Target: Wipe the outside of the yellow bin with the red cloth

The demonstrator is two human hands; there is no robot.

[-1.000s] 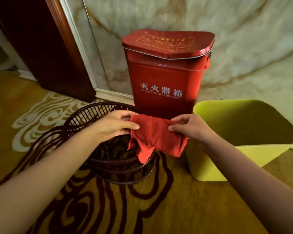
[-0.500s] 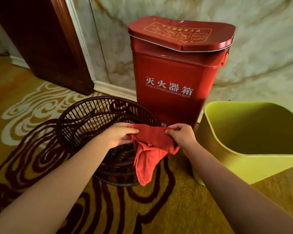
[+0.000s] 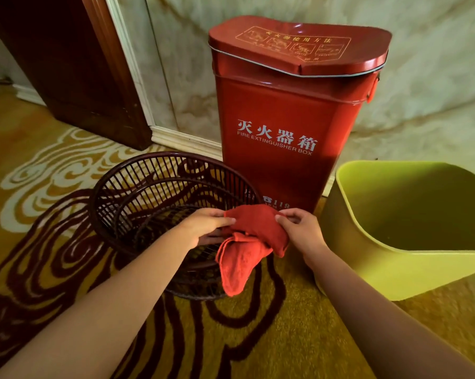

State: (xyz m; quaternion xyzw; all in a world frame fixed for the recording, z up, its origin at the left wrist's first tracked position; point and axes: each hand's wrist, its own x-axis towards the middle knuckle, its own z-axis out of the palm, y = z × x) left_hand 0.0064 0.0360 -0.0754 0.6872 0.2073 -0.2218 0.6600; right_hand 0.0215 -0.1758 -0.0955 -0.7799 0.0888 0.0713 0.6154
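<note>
The red cloth hangs bunched between both hands, its lower end drooping over the floor. My left hand pinches its left edge and my right hand pinches its right edge. The yellow bin stands open-topped on the carpet at the right, a short gap away from my right hand. The cloth does not touch the bin.
A dark wicker basket sits on the carpet under my left hand. A tall red fire extinguisher box stands behind against the marble wall. A dark wooden door frame is at the back left. Patterned carpet covers the floor.
The hands have drawn closer together, folding the cloth into a tighter bunch. The view has moved nearer and lower toward the bin and box.
</note>
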